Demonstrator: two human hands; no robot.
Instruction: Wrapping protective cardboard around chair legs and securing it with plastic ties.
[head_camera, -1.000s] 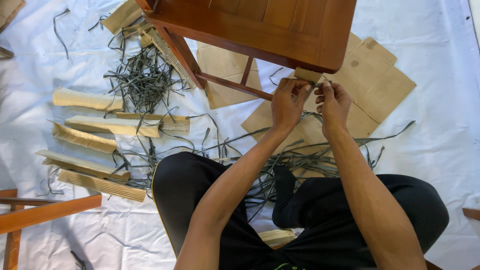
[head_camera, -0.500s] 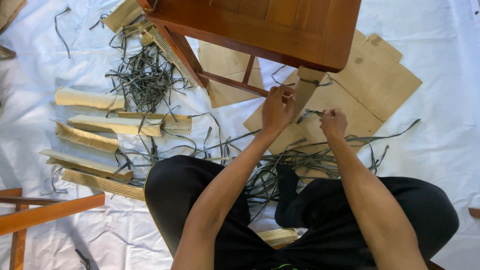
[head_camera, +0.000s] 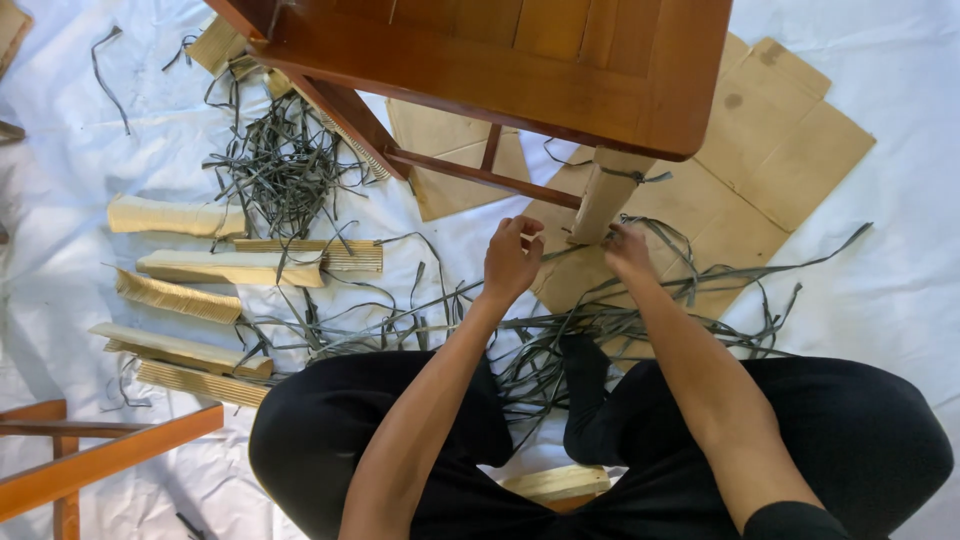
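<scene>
- The wrapped leg (head_camera: 603, 197) is the near right leg of the wooden chair (head_camera: 520, 60). It carries a cardboard sleeve tied by a dark strap (head_camera: 628, 176) near its top, just under the seat corner.
- The leg's long axis runs from the seat corner down and slightly to my left, ending on the flat cardboard (head_camera: 770, 150) on the floor.
- My right hand (head_camera: 628, 252) is at the foot of the leg, touching or just short of the sleeve's lower end. Its fingers curl downward among the loose straps (head_camera: 600, 320). I cannot tell whether they grip a strap or the sleeve.
- My left hand (head_camera: 511, 260) is just to the left of the leg, apart from it, fingers half curled with nothing clearly in them; I read it as open and empty.
- The leg lies ahead of and between both hands. The right hand is the nearer one. The tied strap sits above both hands, up the leg's axis.
- Loose straps spread across the cardboard and over the white sheet (head_camera: 900, 260) toward my knees.
- Further left lie a strap pile (head_camera: 285, 165) and several corrugated sleeves (head_camera: 175, 215) in a row.
- A wooden frame (head_camera: 90, 465) sits at the lower left edge.
</scene>
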